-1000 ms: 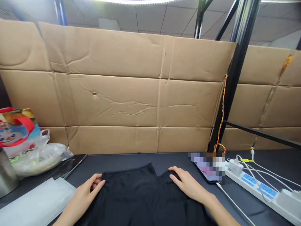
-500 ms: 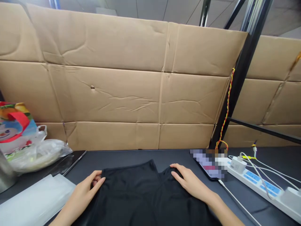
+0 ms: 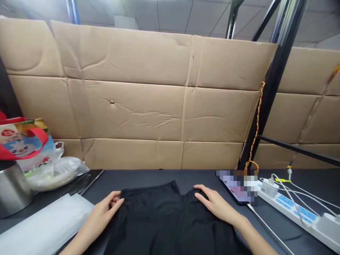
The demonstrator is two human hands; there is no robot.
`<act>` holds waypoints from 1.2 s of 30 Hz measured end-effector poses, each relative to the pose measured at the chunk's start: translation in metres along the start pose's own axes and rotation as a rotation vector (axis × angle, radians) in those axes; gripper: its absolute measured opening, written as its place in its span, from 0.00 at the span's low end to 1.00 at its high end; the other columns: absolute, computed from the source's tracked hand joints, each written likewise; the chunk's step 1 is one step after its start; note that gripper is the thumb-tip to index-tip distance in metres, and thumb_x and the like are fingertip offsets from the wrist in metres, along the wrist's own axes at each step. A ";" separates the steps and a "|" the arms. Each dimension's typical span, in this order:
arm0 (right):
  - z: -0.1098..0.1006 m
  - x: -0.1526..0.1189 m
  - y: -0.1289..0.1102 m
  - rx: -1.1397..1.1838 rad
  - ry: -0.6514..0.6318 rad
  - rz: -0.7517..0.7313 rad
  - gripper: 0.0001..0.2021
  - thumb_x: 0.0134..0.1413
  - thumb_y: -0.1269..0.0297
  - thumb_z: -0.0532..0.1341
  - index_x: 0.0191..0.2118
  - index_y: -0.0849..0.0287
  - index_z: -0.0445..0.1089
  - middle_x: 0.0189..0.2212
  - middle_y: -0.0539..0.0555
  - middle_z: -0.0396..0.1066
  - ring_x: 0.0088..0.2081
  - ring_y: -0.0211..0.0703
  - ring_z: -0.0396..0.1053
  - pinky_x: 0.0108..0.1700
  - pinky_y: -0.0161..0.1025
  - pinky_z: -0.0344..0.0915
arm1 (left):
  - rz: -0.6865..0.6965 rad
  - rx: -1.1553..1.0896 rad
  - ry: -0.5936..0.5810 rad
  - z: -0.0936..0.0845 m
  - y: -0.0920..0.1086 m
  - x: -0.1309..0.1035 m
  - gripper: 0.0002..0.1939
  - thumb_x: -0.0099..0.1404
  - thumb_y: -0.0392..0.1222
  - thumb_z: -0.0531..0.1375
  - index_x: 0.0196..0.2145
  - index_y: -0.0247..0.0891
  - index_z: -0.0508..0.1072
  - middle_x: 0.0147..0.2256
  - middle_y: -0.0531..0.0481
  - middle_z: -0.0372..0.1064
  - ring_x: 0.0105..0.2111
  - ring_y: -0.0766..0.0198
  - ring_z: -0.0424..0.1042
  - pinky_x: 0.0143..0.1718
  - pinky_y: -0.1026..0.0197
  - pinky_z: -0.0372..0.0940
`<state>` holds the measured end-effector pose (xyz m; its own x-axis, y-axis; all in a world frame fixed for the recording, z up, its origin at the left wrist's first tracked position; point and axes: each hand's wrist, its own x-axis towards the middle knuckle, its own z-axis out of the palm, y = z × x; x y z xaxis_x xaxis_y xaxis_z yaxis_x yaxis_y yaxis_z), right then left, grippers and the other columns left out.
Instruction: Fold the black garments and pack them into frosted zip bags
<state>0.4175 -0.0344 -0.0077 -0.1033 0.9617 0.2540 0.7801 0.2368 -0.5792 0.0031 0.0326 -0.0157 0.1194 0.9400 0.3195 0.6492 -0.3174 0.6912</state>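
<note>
A black garment (image 3: 159,219) lies spread over the dark tabletop, and its lower part runs out of view. Its upper edge has a V-shaped dip right of the middle. At its upper left corner, my left hand (image 3: 106,209) pinches the cloth between thumb and curled fingers. My right hand (image 3: 212,202) grips the upper right edge, thumb on the near side and fingers over the top. Whether the garment is a pair of trousers or something else cannot be made out.
White plastic packets (image 3: 47,223) lie at left, near a metal cup (image 3: 13,189), a colourful bag (image 3: 29,145) and a clear plastic bag (image 3: 58,173). On the right are a charging phone (image 3: 236,191) and a white power strip (image 3: 287,205) with cables. Cardboard (image 3: 138,113) walls the back.
The view has turned slightly left and upward, showing more of the metal cup and colourful bag. Both hands keep the same hold on the garment.
</note>
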 end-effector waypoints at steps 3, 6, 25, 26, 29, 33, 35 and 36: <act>-0.002 0.010 -0.008 -0.015 0.082 0.014 0.22 0.60 0.50 0.53 0.54 0.56 0.65 0.53 0.57 0.67 0.56 0.53 0.62 0.58 0.49 0.56 | 0.000 0.032 0.012 -0.003 -0.001 0.006 0.23 0.59 0.60 0.53 0.44 0.41 0.71 0.30 0.52 0.74 0.31 0.58 0.75 0.35 0.60 0.68; 0.001 0.028 -0.026 0.001 0.102 -0.031 0.18 0.59 0.54 0.56 0.51 0.57 0.68 0.49 0.58 0.70 0.53 0.51 0.65 0.56 0.46 0.58 | 0.031 0.095 0.025 -0.007 0.001 0.016 0.25 0.58 0.60 0.54 0.45 0.41 0.72 0.30 0.52 0.73 0.28 0.59 0.73 0.33 0.60 0.67; 0.034 0.051 -0.065 0.283 0.134 -0.187 0.09 0.56 0.63 0.56 0.43 0.53 0.65 0.34 0.49 0.73 0.37 0.42 0.71 0.43 0.39 0.65 | 0.378 0.180 0.041 -0.010 0.015 0.008 0.09 0.64 0.47 0.54 0.40 0.44 0.68 0.40 0.49 0.71 0.45 0.55 0.71 0.48 0.57 0.65; 0.033 0.050 -0.066 0.276 0.134 -0.187 0.11 0.55 0.64 0.56 0.45 0.53 0.65 0.34 0.49 0.73 0.37 0.42 0.71 0.43 0.39 0.65 | 0.364 0.173 0.037 -0.011 0.015 0.007 0.08 0.63 0.47 0.54 0.39 0.44 0.68 0.42 0.49 0.72 0.46 0.55 0.71 0.48 0.56 0.65; 0.029 0.045 -0.070 0.241 0.112 -0.221 0.10 0.55 0.65 0.55 0.43 0.52 0.69 0.37 0.51 0.73 0.40 0.44 0.71 0.45 0.40 0.65 | 0.315 0.123 -0.031 -0.015 0.015 0.001 0.07 0.63 0.47 0.53 0.36 0.44 0.69 0.48 0.48 0.73 0.51 0.53 0.70 0.53 0.54 0.64; 0.019 0.029 -0.067 0.190 0.017 -0.299 0.13 0.53 0.72 0.54 0.37 0.51 0.74 0.42 0.49 0.75 0.48 0.45 0.69 0.53 0.42 0.62 | 0.334 0.140 -0.300 -0.026 0.019 -0.021 0.17 0.66 0.43 0.51 0.51 0.49 0.70 0.55 0.55 0.67 0.57 0.55 0.63 0.60 0.50 0.55; 0.018 0.018 -0.059 0.138 -0.041 -0.307 0.17 0.51 0.74 0.53 0.40 0.49 0.75 0.45 0.48 0.75 0.53 0.45 0.66 0.57 0.44 0.59 | 0.326 0.205 -0.442 -0.032 0.025 -0.035 0.21 0.69 0.43 0.49 0.58 0.56 0.64 0.59 0.59 0.61 0.60 0.56 0.58 0.61 0.48 0.51; 0.018 0.014 -0.054 0.105 -0.065 -0.300 0.19 0.52 0.75 0.52 0.42 0.48 0.75 0.46 0.47 0.74 0.56 0.45 0.64 0.58 0.45 0.58 | 0.317 0.234 -0.501 -0.035 0.029 -0.041 0.22 0.70 0.45 0.48 0.59 0.59 0.62 0.61 0.61 0.58 0.62 0.56 0.55 0.62 0.47 0.50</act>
<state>0.3629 -0.0315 0.0130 -0.3608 0.8527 0.3779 0.6412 0.5210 -0.5634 -0.0091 -0.0194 0.0141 0.6327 0.7673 0.1046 0.6647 -0.6074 0.4351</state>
